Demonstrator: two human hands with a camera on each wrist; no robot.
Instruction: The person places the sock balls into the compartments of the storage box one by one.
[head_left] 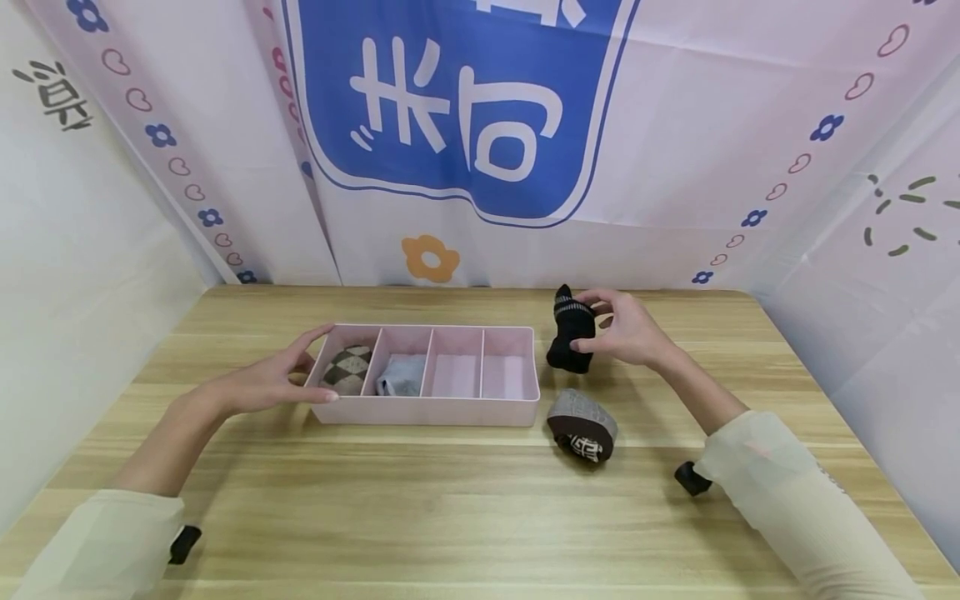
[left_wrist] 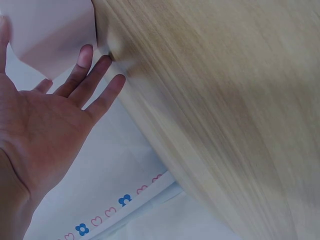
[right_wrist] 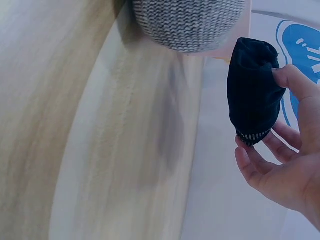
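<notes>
A pale pink divided storage box (head_left: 423, 410) lies crosswise on the table. My left hand (head_left: 258, 383) spans its left end, thumb on the front rim and index finger at the back corner; the other fingers (left_wrist: 102, 97) are spread out straight in the left wrist view. My right hand (head_left: 626, 329) pinches a folded black sock (head_left: 572, 337) with grey stripes, just right of the box. The right wrist view shows the thumb on one side of the black sock (right_wrist: 252, 90) and fingertips near its striped end. A grey and dark brown rolled sock (head_left: 582, 425) lies nearer me.
The box's leftmost compartment holds a brown checked sock (head_left: 348, 369); beside it sits a light blue-grey sock (head_left: 402, 375). The two right compartments show bare bottoms. Behind the wooden table (head_left: 420, 508) hangs a printed cloth (head_left: 675, 167), with white walls at both sides.
</notes>
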